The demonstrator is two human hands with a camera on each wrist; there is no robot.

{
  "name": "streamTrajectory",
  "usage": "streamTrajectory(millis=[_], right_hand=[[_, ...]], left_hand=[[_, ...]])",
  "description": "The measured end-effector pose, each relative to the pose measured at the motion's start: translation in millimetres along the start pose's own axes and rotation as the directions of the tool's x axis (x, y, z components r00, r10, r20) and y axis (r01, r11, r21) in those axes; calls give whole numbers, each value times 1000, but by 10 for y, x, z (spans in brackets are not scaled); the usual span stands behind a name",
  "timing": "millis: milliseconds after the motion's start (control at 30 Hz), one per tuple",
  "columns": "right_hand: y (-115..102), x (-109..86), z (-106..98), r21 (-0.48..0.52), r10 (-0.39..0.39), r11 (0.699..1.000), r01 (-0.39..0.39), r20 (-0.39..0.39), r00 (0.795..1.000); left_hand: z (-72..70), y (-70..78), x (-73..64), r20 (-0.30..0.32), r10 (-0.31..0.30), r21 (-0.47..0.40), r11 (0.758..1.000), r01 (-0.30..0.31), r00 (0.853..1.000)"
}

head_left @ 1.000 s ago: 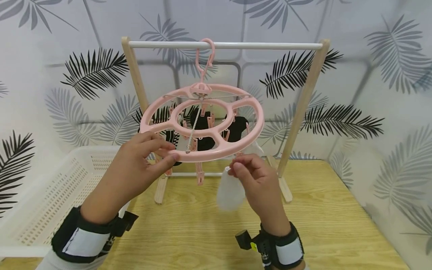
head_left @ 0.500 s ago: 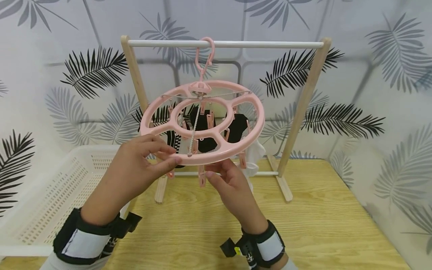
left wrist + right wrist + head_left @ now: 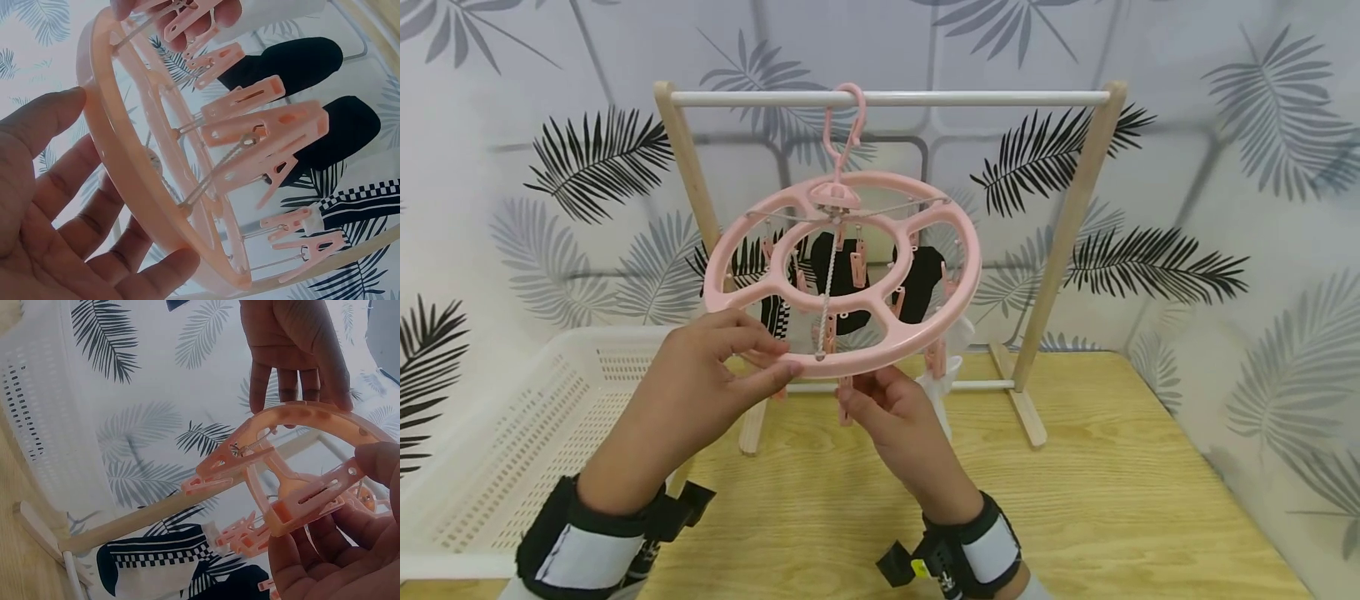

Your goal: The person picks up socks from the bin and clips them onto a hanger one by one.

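Observation:
A round pink clip hanger (image 3: 917,329) hangs by its hook from a white rail. My left hand (image 3: 711,362) pinches its near rim between thumb and fingers, also seen in the left wrist view, where the hand (image 3: 81,206) lies along the rim. Beneath that rim, my right hand (image 3: 898,425) pinches a pink clothespin (image 3: 319,490) hanging from the hanger. A white sock (image 3: 938,392) hangs from a clip just behind the right hand. Black socks (image 3: 340,134) and a black-and-white checked sock (image 3: 156,559) hang from other clips, partly hidden by the hanger.
A wooden stand (image 3: 1067,225) with a white rail (image 3: 985,98) bears the hanger. At left, a white perforated basket (image 3: 550,417) sits on the wood-grain table (image 3: 1112,483). A leaf-patterned backdrop (image 3: 1195,150) rises behind.
My right hand let go of the white sock, which now hangs at the right, and moved left to the front clothespin. My left hand keeps its hold on the rim; the hanger's near side dips slightly.

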State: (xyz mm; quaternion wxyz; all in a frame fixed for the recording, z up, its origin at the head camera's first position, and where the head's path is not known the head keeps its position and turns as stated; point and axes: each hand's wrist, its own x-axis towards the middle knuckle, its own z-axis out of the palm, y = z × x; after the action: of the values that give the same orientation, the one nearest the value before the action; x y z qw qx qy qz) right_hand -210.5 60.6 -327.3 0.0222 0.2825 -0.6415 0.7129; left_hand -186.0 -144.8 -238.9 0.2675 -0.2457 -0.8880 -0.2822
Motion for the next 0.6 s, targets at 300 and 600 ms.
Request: streamTrajectory(millis=[300, 600], right_hand=[[4, 9, -10, 59, 78, 995, -78, 6, 997], [11, 4, -10, 53, 36, 998, -38, 50, 998]], left_hand=[[-12, 56, -6, -14, 7, 5, 1000, -7, 1000], [30, 108, -15, -12, 6, 15, 1000, -6, 1000]])
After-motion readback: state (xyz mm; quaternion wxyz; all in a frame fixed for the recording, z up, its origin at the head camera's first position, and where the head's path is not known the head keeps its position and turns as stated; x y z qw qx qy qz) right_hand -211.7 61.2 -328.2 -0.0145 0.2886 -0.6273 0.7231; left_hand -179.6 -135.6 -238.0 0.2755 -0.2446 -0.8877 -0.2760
